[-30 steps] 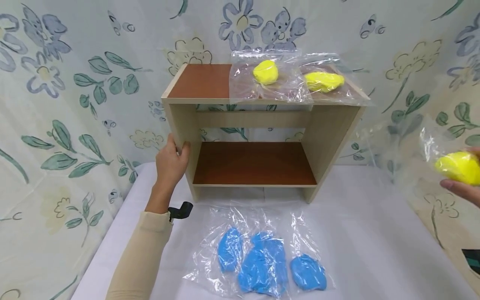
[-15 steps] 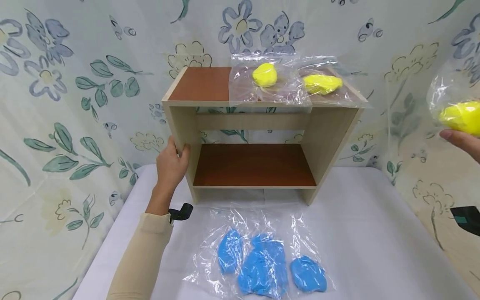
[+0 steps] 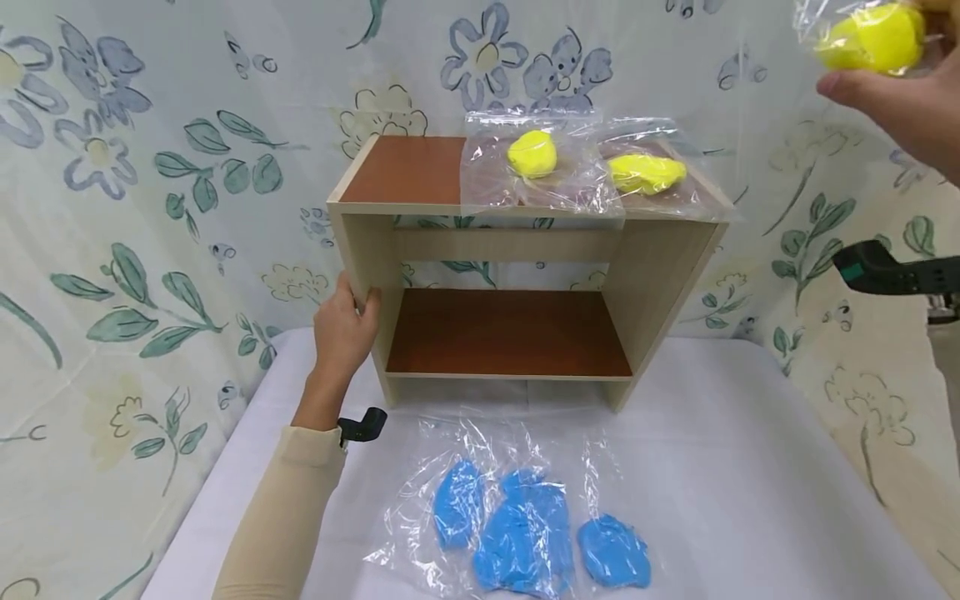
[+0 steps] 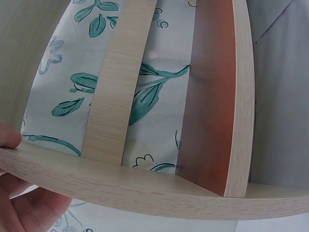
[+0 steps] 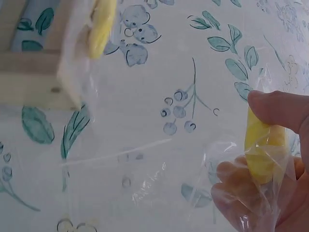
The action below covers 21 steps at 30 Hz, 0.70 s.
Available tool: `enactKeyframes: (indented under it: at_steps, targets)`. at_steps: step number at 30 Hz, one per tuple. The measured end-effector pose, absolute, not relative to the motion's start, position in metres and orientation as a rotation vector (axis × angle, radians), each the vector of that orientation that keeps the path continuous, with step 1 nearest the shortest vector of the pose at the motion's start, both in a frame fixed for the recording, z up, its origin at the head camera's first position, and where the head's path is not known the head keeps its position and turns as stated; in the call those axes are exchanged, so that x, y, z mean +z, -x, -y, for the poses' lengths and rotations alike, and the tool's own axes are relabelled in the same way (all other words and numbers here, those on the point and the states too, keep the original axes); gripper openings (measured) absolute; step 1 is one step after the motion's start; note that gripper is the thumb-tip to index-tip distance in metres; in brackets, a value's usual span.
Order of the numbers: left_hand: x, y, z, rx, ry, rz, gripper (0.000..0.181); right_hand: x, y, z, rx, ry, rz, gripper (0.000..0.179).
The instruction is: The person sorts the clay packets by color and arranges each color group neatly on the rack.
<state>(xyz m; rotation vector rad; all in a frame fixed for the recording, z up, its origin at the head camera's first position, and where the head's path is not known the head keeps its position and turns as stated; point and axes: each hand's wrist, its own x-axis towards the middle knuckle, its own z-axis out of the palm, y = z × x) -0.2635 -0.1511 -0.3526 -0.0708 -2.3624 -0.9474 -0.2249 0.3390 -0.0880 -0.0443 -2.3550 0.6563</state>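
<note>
My left hand (image 3: 345, 329) grips the left side panel of a small wooden shelf (image 3: 510, 329). In the left wrist view, the thumb and fingers (image 4: 41, 208) lie on opposite faces of that panel (image 4: 145, 186). High at the right, my right hand (image 3: 911, 104) holds a bagged yellow clay-like lump (image 3: 873, 40). The right wrist view shows this lump (image 5: 265, 145) in clear plastic between thumb and fingers. Atop the shelf lie two more bagged yellow lumps, a round one (image 3: 532, 154) and a longer one (image 3: 647, 173) to its right.
Several blue lumps (image 3: 525, 529) in clear bags lie on the white-covered table (image 3: 720, 467) before the shelf. Bare brown board (image 3: 408, 171) shows at the shelf top's left end. Flowered cloth (image 3: 202, 50) hangs behind and at the sides.
My right hand has risen with the bagged yellow lump, from beside the shelf at the far right to above the level of its top. The left hand stays on the side panel.
</note>
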Motion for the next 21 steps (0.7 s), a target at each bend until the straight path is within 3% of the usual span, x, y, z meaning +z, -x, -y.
enactKeyframes:
  at_steps: [11, 16, 21]
  targets:
    - [-0.35, 0.263, 0.151, -0.937, 0.09, 2.359, 0.039, -0.042, 0.265, -0.229, 0.762, -0.16, 2.457, 0.058]
    - [-0.349, 0.262, 0.15, -0.94, 0.078, 2.357, 0.041, -0.041, 0.28, -0.175, 0.696, -0.328, 2.453, 0.053]
    - [-0.349, 0.265, 0.146, -0.917, 0.082, 2.338, 0.039, -0.06, 0.289, -0.127, 0.745, -0.489, 2.498, 0.063]
